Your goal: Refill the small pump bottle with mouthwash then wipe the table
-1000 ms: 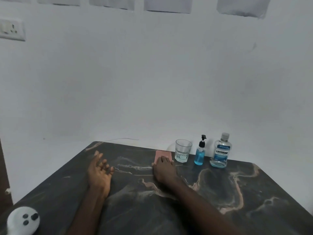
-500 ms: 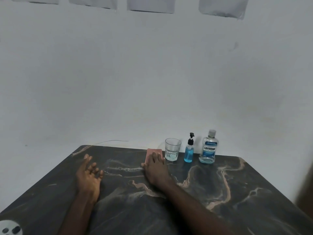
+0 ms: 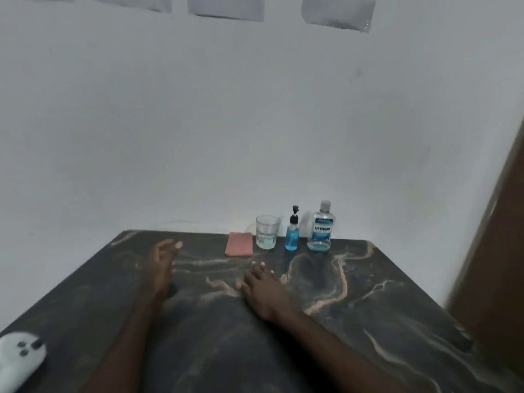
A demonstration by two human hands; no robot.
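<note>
At the far edge of the dark marble table [image 3: 368, 302] stand a small pump bottle [image 3: 292, 232] with blue liquid and a black pump, and to its right a clear Listerine mouthwash bottle [image 3: 321, 229], capped, with little blue liquid at its bottom. A folded pink cloth [image 3: 239, 244] lies flat left of a glass. My right hand [image 3: 263, 290] rests palm down on the table, fingers spread, a short way in front of the cloth and not touching it. My left hand [image 3: 163, 265] rests on its edge further left, fingers apart, holding nothing.
A clear drinking glass [image 3: 267, 236] stands between the cloth and the pump bottle. A white controller with dark buttons [image 3: 18, 357] lies at the table's near left corner. A white wall is close behind the table, and a brown door or panel [image 3: 493, 279] is at the right.
My right hand has pulled back off the pink cloth toward me, leaving the cloth lying flat. My left hand has tipped up onto its edge. The camera has shifted.
</note>
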